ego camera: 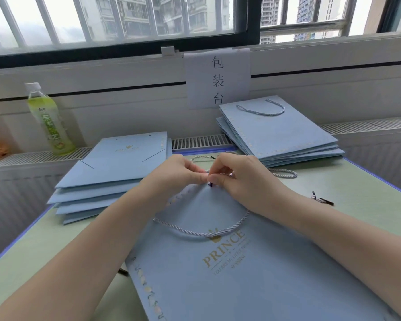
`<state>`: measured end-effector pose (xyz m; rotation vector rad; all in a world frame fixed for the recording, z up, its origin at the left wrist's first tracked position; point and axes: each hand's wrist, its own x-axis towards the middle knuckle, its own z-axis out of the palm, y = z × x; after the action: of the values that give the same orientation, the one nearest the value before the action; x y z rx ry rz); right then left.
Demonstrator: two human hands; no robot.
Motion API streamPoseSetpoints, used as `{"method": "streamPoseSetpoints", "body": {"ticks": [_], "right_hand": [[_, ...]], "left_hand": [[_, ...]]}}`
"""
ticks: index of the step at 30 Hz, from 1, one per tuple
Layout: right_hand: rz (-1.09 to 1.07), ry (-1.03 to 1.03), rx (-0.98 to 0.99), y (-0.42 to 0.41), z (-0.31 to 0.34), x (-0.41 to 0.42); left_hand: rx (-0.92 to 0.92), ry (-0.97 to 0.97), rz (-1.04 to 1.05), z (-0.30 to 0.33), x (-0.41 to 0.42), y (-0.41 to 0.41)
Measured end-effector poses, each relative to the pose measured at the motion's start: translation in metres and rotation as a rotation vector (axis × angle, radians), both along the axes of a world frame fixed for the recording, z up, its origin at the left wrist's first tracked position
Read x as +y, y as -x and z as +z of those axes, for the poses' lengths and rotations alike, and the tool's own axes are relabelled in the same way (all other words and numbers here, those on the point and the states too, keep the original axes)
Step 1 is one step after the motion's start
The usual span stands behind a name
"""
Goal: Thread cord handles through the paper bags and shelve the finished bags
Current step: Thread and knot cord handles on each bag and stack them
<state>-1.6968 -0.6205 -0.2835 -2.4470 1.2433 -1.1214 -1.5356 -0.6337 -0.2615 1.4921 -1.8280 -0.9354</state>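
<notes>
Here both hands meet at mid-frame: the left hand [178,172] pinches the paper bag [252,274] top edge steady, while the right hand [236,179] pinches the cord tip [210,184], seemingly feeding a hole hidden beneath fingers.

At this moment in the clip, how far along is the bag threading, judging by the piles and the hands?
Done: the right pile has a cord handle on its top bag. In hand: both hands, left hand and right hand, pinch a cord end at the top edge of the front bag, whose near handle already loops across it. Left: the left pile shows no handles; loose cords lie nearby. No shelf is in view.
</notes>
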Motion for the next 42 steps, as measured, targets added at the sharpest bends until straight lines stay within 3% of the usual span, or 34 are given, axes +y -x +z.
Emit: {"method": "streamPoseSetpoints", "body": {"ticks": [4,12,17,24,31,36,42], "right_hand": [[0.013,-0.027,-0.041,-0.0002,-0.0053,-0.0029],[0.018,0.124,-0.097,0.0013,-0.0084,-0.0031],[0.053,0.045,-0.149,0.0019,-0.0053,-0.0026],[0.003,0.144,-0.028,0.0006,-0.0085,-0.0014],[0.025,0.270,0.031,-0.0002,-0.0066,-0.0006],[0.074,0.207,0.047,-0.0025,-0.0068,-0.0007],[0.116,0.130,0.030,-0.0019,-0.0078,-0.0037]], "left_hand": [[0.017,-0.001,0.016,-0.0020,0.0002,-0.0002],[0.097,0.005,0.046,0.0010,0.0027,-0.0004],[0.134,0.030,0.027,0.0028,0.0054,0.0022],[0.032,-0.049,0.006,0.0038,0.0094,-0.0015],[0.108,-0.122,-0.025,0.0029,0.0027,-0.0024],[0.214,-0.238,0.032,0.0036,0.0050,-0.0006],[0.129,-0.191,0.101,0.0002,0.0021,0.0028]]}}
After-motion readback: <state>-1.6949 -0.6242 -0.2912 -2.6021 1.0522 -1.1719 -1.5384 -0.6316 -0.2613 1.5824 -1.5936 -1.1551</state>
